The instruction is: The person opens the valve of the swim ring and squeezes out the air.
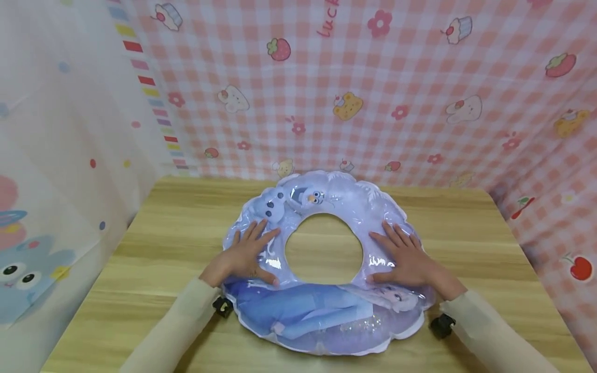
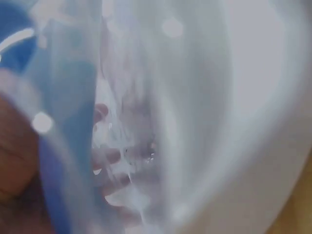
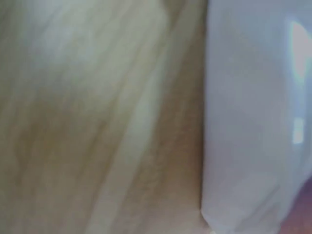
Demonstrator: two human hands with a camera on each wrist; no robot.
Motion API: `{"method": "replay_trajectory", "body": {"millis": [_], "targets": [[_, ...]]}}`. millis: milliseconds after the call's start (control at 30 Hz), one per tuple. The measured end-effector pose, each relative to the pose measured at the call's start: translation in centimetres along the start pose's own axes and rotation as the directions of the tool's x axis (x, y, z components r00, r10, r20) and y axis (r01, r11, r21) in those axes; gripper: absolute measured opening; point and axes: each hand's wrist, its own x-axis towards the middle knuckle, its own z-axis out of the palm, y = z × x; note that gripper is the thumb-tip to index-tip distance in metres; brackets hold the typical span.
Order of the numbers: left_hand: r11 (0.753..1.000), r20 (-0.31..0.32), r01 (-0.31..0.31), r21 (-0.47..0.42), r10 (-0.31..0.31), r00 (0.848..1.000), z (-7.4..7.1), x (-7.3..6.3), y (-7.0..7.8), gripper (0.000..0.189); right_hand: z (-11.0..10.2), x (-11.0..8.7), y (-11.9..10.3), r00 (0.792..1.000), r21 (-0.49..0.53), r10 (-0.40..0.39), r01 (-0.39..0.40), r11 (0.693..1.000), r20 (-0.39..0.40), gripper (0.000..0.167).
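Observation:
An inflated swim ring (image 1: 322,329) lies flat on the table, pale lilac and see-through, printed with a snowman and a figure in a blue dress. My left hand (image 1: 244,257) rests on its left side, fingers spread. On the opposite side my right hand (image 1: 408,262) presses down with fingers spread. Both thumbs point toward the central hole. The left wrist view is filled by blurred plastic of the ring (image 2: 200,107), with fingers (image 2: 112,156) showing through it. In the right wrist view, the ring's whitish edge (image 3: 248,122) stands beside the tabletop.
The wood-grain table (image 1: 471,228) extends around the ring on all sides. Behind it hangs a pink checked cloth (image 1: 317,77) with cartoon prints, which also covers the right side. A white cloth (image 1: 93,103) with coloured dots hangs at the left. Small black devices (image 1: 443,326) sit at the wrists.

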Motion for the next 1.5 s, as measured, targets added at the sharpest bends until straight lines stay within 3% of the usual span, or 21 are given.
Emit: {"method": "replay_trajectory", "body": {"millis": [367,600,700,900,1000,1167,1333,1400,1500], "targets": [[0.996,-0.142,-0.082,-0.038,0.076,0.987,-1.0,-0.7,0.4,0.130,-2.2,-0.8,-0.8,0.996,0.052,-0.053,0.056,0.997,-0.075,0.092],[0.988,-0.267,-0.141,-0.061,0.120,0.956,-0.3,-2.4,1.5,0.097,-2.6,-2.8,-2.1,0.995,0.077,-0.038,0.046,0.996,-0.097,0.086],[0.990,-0.258,-0.129,-0.057,0.111,0.960,0.2,-3.5,2.3,0.098,-2.2,-3.8,-2.7,0.996,0.072,-0.026,0.032,0.997,-0.080,0.096],[0.996,-0.103,-0.084,-0.022,0.082,0.991,1.3,-5.1,2.9,0.124,-1.0,-5.4,-3.0,1.000,0.133,-0.010,0.008,0.991,0.014,0.122],[0.998,-0.079,-0.060,0.009,0.061,0.995,2.1,-5.3,2.7,0.129,0.0,-5.6,-2.8,1.000,0.121,-0.014,0.013,0.993,0.003,0.125],[0.998,-0.109,-0.043,0.037,0.047,0.993,2.7,-5.4,2.6,0.131,1.0,-5.5,-2.4,0.999,0.066,-0.009,0.011,0.998,-0.032,0.127],[0.999,-0.143,-0.038,0.007,0.039,0.989,2.1,-5.2,2.5,0.120,0.1,-5.4,-2.4,1.000,0.083,-0.005,0.004,0.997,0.007,0.114],[0.999,-0.200,-0.040,-0.008,0.037,0.979,1.3,-4.8,2.4,0.110,-0.8,-5.0,-2.5,1.000,0.100,-0.002,0.002,0.995,-0.006,0.102],[0.997,-0.303,-0.064,-0.039,0.049,0.952,-0.3,-3.7,2.2,0.094,-2.2,-3.7,-2.5,0.997,0.129,0.001,0.008,0.992,-0.071,0.087]]}}
